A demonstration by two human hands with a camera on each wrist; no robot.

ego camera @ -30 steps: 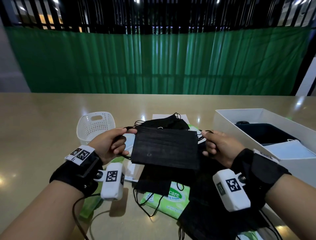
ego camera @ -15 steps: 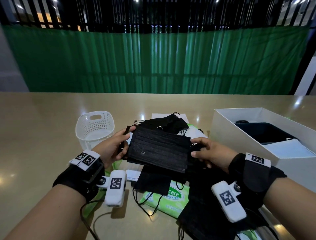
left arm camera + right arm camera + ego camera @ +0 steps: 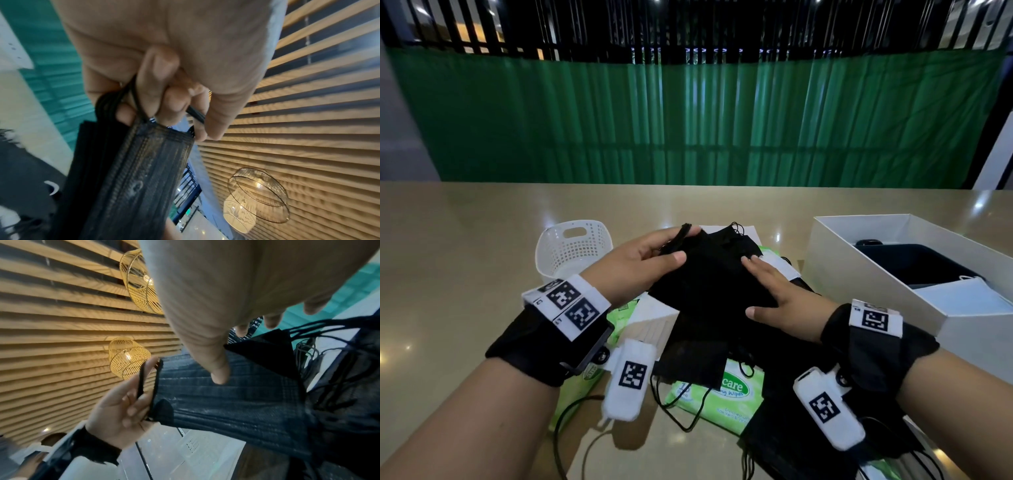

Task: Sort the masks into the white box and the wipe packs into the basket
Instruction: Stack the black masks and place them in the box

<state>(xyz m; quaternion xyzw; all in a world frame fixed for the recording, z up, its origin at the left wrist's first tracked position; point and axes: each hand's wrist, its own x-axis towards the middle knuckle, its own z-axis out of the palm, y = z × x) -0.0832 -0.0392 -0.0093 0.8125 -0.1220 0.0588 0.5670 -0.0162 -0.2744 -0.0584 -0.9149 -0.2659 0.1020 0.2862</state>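
Note:
A black mask (image 3: 709, 281) is held above the pile in the middle of the table. My left hand (image 3: 654, 255) grips its left end and ear loop; in the left wrist view the fingers (image 3: 162, 97) curl round the loop and the mask (image 3: 131, 178) hangs below. My right hand (image 3: 768, 286) lies flat on the mask's right half with straight fingers; its thumb (image 3: 220, 369) rests on the mask (image 3: 226, 400). A green wipe pack (image 3: 722, 394) lies under loose black masks (image 3: 791, 431). The white basket (image 3: 573, 253) stands left, and the white box (image 3: 852, 270) stands right.
The box holds a black mask (image 3: 914, 263) and a white mask (image 3: 962, 298). More green wipe packs (image 3: 625, 313) lie under my left wrist. White sheets (image 3: 650, 325) sit in the pile. Bare tabletop (image 3: 465, 257) stretches left of the basket.
My right hand let go of the mask's right end and now lies flat on top of it. My left hand keeps its grip, and the mask has tilted and dropped slightly.

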